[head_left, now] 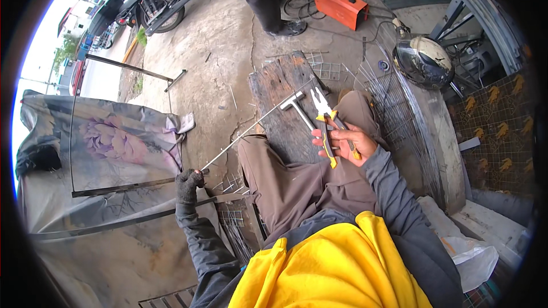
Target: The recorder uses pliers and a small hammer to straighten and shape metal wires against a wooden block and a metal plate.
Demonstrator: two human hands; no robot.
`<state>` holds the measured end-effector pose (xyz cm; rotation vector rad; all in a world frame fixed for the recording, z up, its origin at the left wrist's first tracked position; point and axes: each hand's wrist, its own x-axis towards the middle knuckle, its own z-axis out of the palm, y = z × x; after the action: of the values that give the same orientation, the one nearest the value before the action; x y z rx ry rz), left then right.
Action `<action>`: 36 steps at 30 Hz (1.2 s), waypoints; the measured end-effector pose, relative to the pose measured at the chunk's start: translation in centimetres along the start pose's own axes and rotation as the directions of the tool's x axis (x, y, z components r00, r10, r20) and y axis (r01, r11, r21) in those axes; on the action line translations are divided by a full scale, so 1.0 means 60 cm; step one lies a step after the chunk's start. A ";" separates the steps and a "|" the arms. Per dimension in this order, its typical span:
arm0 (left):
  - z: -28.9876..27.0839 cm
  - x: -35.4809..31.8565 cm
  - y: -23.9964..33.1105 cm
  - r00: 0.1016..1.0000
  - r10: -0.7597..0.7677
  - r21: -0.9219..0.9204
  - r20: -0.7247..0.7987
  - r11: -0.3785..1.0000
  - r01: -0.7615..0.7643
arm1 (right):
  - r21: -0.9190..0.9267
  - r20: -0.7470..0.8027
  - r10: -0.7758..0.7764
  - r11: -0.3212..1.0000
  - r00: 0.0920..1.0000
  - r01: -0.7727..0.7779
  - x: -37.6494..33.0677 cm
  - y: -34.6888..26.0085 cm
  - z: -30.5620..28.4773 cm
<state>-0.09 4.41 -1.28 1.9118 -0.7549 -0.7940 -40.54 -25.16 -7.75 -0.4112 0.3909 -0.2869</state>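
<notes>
Gloved left hand point(188, 182) pinches thin wire rod point(257, 120) at its near end; light, springy. Right hand point(345, 142) grips pliers point(326, 122) by handles, jaws apart.

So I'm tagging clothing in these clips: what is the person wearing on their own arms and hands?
Both arms are in dark grey long sleeves, under a bright yellow garment at the chest. The left hand wears a dark knitted glove, worn and grubby-looking, covering the fingers. The right hand is bare, with no glove; its grey sleeve ends at the wrist. No watch or rings are visible.
</notes>
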 end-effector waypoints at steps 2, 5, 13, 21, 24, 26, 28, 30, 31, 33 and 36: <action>-0.004 -0.002 0.000 0.999 0.031 0.037 0.024 0.999 -0.032 | -0.014 0.013 0.003 1.000 1.000 -0.003 0.003 -0.001 0.000; -0.008 -0.005 -0.005 1.000 0.021 0.029 0.011 0.999 -0.021 | 0.002 0.011 0.008 1.000 1.000 -0.008 0.004 0.001 -0.001; -0.016 -0.009 -0.020 1.000 0.018 0.096 -0.006 0.995 -0.017 | 0.036 -0.014 0.017 0.999 1.000 -0.017 0.011 0.006 -0.008; -0.016 -0.016 -0.029 0.999 0.004 0.044 0.035 0.999 -0.006 | 0.052 0.001 0.033 0.998 0.999 -0.033 0.006 -0.002 0.004; -0.013 -0.017 -0.029 0.999 -0.042 0.022 0.033 0.999 0.041 | 0.078 0.018 0.034 0.996 0.999 -0.035 0.005 -0.004 0.001; -0.012 -0.017 -0.031 0.999 -0.016 0.061 0.043 0.998 0.014 | 0.092 0.027 0.043 0.995 0.999 -0.045 0.006 -0.003 -0.004; -0.012 -0.017 -0.035 0.999 -0.037 0.057 0.018 0.998 0.036 | 0.062 -0.031 0.036 0.997 0.999 -0.034 0.011 -0.002 -0.008; -0.013 -0.016 -0.042 0.999 -0.037 0.055 -0.019 0.998 0.038 | 0.072 -0.012 0.049 0.996 0.999 -0.048 0.011 0.000 -0.009; -0.014 -0.014 -0.045 0.999 -0.044 0.037 -0.022 0.998 0.045 | 0.075 -0.014 0.041 0.996 0.999 -0.040 0.011 -0.002 -0.007; -0.017 -0.010 -0.047 0.998 0.050 0.207 0.038 0.977 -0.057 | 0.031 -0.053 0.027 0.999 0.998 -0.026 0.011 -0.002 0.000; -0.014 -0.015 -0.046 0.988 -0.091 0.253 0.123 0.966 0.058 | 0.070 -0.050 0.028 0.997 0.998 -0.024 0.011 -0.006 0.015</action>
<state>0.48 6.63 -3.22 2.1376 -0.9042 -0.9164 -39.66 -25.39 -7.05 -0.3308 0.4349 -0.2855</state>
